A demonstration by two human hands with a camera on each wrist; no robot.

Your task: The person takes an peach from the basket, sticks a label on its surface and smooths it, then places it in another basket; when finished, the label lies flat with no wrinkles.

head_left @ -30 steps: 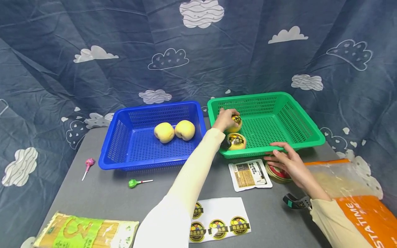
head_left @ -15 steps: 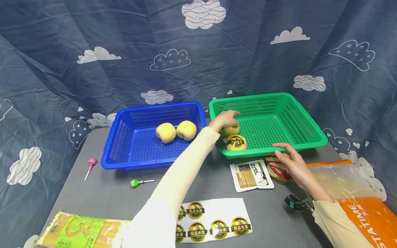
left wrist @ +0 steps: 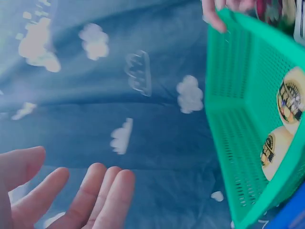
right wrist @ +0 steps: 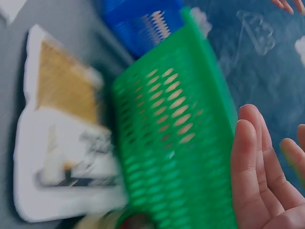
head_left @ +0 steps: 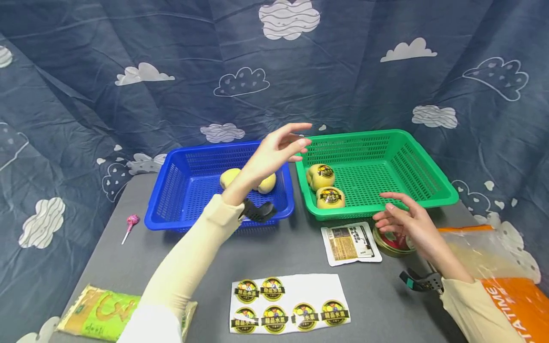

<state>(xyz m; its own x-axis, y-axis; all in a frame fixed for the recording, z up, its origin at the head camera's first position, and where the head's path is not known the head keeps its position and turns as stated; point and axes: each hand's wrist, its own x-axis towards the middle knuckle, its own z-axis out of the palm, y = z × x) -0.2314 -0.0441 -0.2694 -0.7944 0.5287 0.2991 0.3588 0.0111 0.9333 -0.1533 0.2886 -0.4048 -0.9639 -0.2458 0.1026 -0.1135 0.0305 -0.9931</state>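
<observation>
though earlier on stickered fruit (head_left: 320,179), left hand (head_left: 278,148) now aloft, released; right hand (head_left: 412,226) seemingly loose

I can see a long, pale cream left sleeve (head_left: 197,252) that runs to white farther up, and a matching right sleeve (head_left: 476,305). Below the cuffs I make out a black left wrist strap (head_left: 259,212) and a black right wrist strap (head_left: 429,282), the latter bearing a small teal patch (head_left: 409,283).
</observation>
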